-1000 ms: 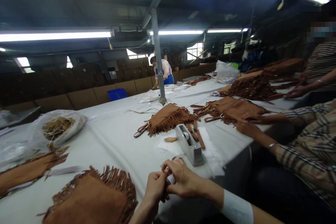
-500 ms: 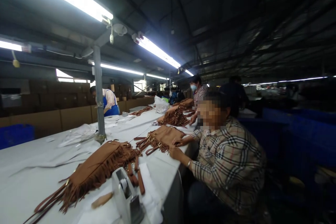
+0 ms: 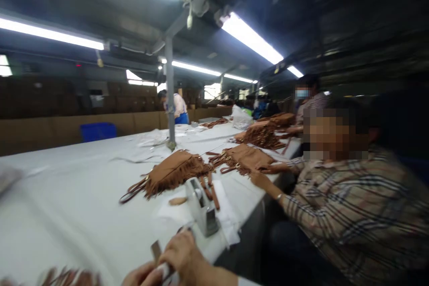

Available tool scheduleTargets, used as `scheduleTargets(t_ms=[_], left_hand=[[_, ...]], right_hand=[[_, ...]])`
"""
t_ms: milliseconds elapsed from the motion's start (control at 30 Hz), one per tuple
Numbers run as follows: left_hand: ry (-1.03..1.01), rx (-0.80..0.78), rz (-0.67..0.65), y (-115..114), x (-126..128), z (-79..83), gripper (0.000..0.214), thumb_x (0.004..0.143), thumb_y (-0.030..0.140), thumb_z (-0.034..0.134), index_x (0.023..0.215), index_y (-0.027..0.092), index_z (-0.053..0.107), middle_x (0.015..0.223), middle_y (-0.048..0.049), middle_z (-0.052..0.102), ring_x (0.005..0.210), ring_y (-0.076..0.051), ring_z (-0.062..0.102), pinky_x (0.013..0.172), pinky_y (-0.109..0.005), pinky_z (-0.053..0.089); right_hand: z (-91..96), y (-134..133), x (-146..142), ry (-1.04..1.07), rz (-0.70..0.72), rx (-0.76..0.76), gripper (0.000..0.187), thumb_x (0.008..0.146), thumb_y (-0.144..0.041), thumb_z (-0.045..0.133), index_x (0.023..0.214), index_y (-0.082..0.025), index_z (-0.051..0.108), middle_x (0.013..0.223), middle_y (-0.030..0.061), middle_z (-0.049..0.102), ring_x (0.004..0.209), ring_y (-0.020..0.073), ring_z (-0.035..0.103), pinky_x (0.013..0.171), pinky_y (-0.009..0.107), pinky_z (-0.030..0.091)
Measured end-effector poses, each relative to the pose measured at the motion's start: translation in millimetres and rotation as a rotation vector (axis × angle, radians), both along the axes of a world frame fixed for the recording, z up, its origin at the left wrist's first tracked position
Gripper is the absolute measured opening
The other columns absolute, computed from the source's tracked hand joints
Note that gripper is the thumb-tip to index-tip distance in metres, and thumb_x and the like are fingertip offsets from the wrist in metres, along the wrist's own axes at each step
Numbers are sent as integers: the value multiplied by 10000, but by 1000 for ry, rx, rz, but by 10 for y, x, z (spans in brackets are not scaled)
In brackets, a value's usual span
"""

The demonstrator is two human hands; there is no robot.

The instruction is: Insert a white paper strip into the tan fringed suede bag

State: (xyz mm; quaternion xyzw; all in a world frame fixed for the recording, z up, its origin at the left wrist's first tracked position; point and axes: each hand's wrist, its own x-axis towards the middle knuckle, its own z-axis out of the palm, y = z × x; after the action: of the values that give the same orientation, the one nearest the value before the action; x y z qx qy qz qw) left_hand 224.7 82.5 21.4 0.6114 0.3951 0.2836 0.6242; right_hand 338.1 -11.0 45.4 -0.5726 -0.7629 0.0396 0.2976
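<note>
My left hand (image 3: 142,275) and my right hand (image 3: 187,257) are close together at the bottom of the view, both with fingers closed. Between them a small flat grey-brown strip (image 3: 156,250) sticks up, with something whitish below it. Blur hides what each hand grips. Just beyond my right hand stands a grey tape dispenser (image 3: 203,212). Further off lies a brown fringed bag (image 3: 177,170) with its straps trailing left. Brown fringe (image 3: 70,277) of another piece shows at the bottom left edge.
A co-worker in a plaid shirt (image 3: 321,192) sits at the right, hands on another brown bag (image 3: 250,156). More bags (image 3: 261,135) lie beyond. A grey post (image 3: 170,98) rises from the white table (image 3: 83,187). A flat tan piece (image 3: 177,201) lies near the dispenser.
The view has swung left and up, so table things appear shifted right and up. My two hands and the fringe at bottom left have come into view.
</note>
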Motion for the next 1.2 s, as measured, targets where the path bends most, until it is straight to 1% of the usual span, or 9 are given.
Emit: scheduleTargets(t_ms=[100,167,300,367,500,700,867,967,1200], left_hand=[[26,-32,11,-68,-660,-126,396,622,527,698,739,151,662,412,49,441,336,-107,412,331,-221,294],[32,-4,-67,-101,-823,-95,370,671,488,628,741,127,666,421,57,418,322,-94,405,335,-209,296],[97,90,-154,-105,-787,16,306,736,385,555,823,120,679,413,67,412,317,-89,415,337,-190,324],[137,146,-155,-95,-758,24,297,764,393,545,851,135,663,410,64,440,315,-104,448,325,-186,340],[204,240,-98,-58,-757,-15,350,795,503,536,697,169,572,447,31,505,309,-131,523,274,-167,299],[45,-103,-34,-7,-677,-21,435,745,583,563,608,173,513,363,13,494,236,-103,421,258,-167,247],[-213,-431,-19,1,-688,26,334,776,386,500,606,108,574,443,-33,559,267,-57,409,285,-136,253],[-368,-632,-10,-8,-701,118,301,803,364,506,678,105,594,495,-18,572,286,-54,429,284,-133,260],[-451,-544,-18,-75,-681,284,281,694,333,753,719,103,593,514,24,546,292,-1,336,285,-121,178]], right_hand=[[-91,202,-206,255,75,-109,501,797,-307,651,1262,-209,493,1013,50,656,786,147,610,741,308,510],[-47,334,-210,363,60,-178,573,791,-264,629,1327,-181,446,1055,60,653,727,122,605,707,273,491],[79,518,-206,232,161,-204,147,767,-207,628,876,-166,718,791,27,704,720,141,619,685,237,452],[78,570,-242,159,153,-183,116,764,-176,618,746,-173,732,695,25,706,673,143,625,639,227,436],[-19,622,-297,18,136,-4,152,745,-133,611,756,-213,740,715,15,729,693,168,643,696,273,429],[-67,564,-271,-5,156,248,208,831,-110,498,811,-202,684,738,5,715,695,145,612,738,303,374],[12,436,-309,-74,173,318,219,880,-114,446,903,-211,641,837,11,709,826,150,615,801,325,326],[51,389,-334,-122,191,390,213,882,-156,465,1004,-203,633,945,44,713,908,174,614,834,341,330],[-94,451,-220,-89,123,616,218,887,-172,517,1059,-226,639,1022,43,725,993,199,627,887,377,368]])
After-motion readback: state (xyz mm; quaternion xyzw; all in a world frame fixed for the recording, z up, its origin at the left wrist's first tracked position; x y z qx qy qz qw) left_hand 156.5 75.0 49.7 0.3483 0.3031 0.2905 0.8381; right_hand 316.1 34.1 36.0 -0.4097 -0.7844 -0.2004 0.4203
